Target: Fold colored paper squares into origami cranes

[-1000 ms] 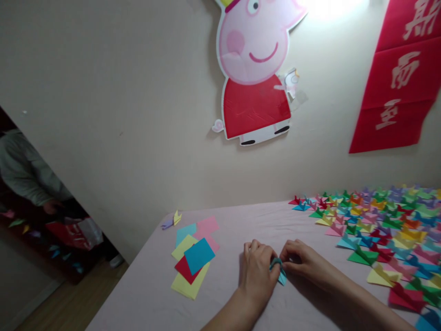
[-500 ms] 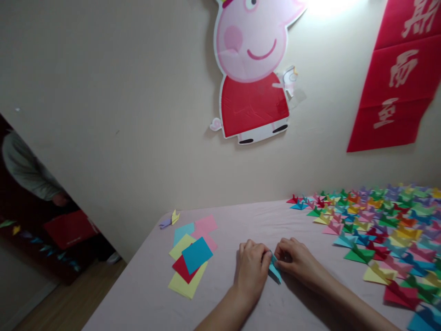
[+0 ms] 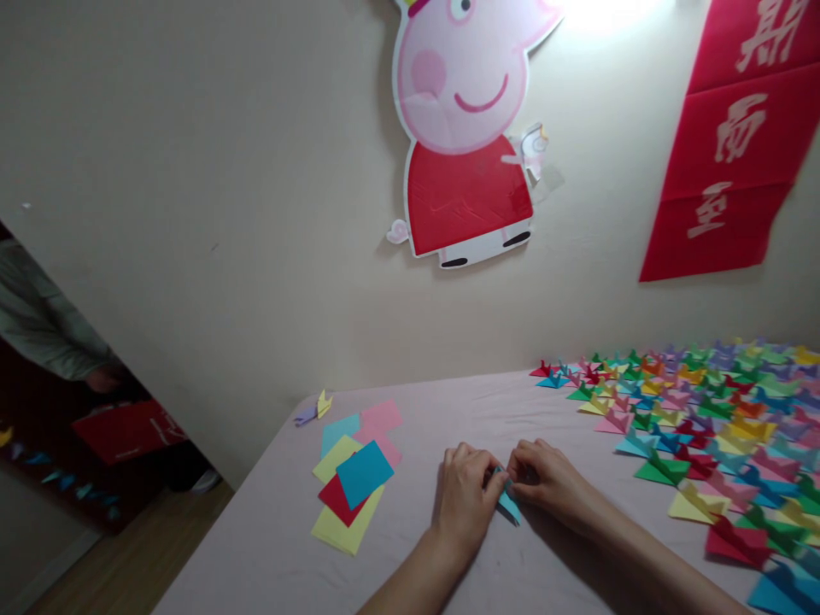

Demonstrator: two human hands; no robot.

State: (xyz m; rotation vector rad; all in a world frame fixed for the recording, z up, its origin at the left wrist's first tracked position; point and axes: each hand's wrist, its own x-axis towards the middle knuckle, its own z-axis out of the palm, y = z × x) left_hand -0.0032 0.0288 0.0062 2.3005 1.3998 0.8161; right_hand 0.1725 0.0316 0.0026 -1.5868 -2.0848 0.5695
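Between my two hands is a small folded piece of light-blue paper (image 3: 509, 507), narrow and pointed at its lower end. My left hand (image 3: 467, 487) pinches it from the left, thumb and fingers together. From the right, the fingertips of my right hand (image 3: 541, 480) close on its upper part. The fingers cover the top of the folded paper. Left of my hands lies a loose pile of paper squares, with a blue square (image 3: 365, 474) on top of a red square (image 3: 342, 501) and a yellow sheet (image 3: 346, 531).
Many folded paper cranes (image 3: 698, 506) in several colours stand in rows on the right of the cloth-covered surface (image 3: 256, 555). A purple and a yellow folded piece (image 3: 324, 404) sit at the far left corner. At far left, a person holds a red bag (image 3: 125, 430).
My fingertips have drawn closer together over the light-blue paper. The view has shifted slightly, and the person at far left has moved a little with the red bag.
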